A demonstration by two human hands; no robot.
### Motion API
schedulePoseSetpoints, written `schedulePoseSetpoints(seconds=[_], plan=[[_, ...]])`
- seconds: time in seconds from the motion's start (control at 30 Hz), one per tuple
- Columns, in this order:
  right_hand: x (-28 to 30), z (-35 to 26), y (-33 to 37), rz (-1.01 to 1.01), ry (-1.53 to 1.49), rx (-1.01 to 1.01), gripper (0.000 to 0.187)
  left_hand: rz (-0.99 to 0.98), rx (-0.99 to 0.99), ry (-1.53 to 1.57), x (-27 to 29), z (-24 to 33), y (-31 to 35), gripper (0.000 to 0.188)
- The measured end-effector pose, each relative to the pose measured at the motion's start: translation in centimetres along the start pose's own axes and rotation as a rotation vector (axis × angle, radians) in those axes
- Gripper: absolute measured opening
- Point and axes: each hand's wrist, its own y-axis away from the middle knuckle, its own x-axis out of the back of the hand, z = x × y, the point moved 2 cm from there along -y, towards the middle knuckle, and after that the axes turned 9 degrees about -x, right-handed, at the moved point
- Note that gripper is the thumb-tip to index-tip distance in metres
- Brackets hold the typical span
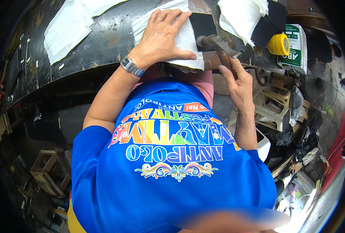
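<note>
My left hand (161,37) lies spread flat on a white sheet (185,35) near the edge of a dark worktable (104,42). Its thumb points right, and a metal watch (132,66) circles the wrist. Beside that sheet, to its right, lies a flat black piece (202,29). My right hand (241,83) grips a hammer (219,44) by its handle, fingers closed around it. The hammer's head, slightly blurred, is over the near part of the black piece; whether it touches cannot be made out.
More white sheets (69,33) lie at the left, others (242,19) at the right beside black pieces (269,27). A yellow tub (278,44) and a green-and-white can (297,48) stand at the right. Beyond are a fan (322,83), a beige plastic stool (275,110) and a wooden frame (50,173).
</note>
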Motion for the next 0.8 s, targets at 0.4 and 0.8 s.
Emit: schedulePoseSetpoints(seconds=[0.4, 0.8], plan=[[-2.3, -2.7, -7.2, 0.066, 0.269, 0.208, 0.048, 0.073, 0.018, 0.03, -0.2, 0.0, -0.1, 0.128], [-0.8, 2.8, -5.4, 0.234, -0.218, 0.194, 0.035, 0.07, 0.104, -0.141, 0.8, -6.2, -4.5, 0.051]])
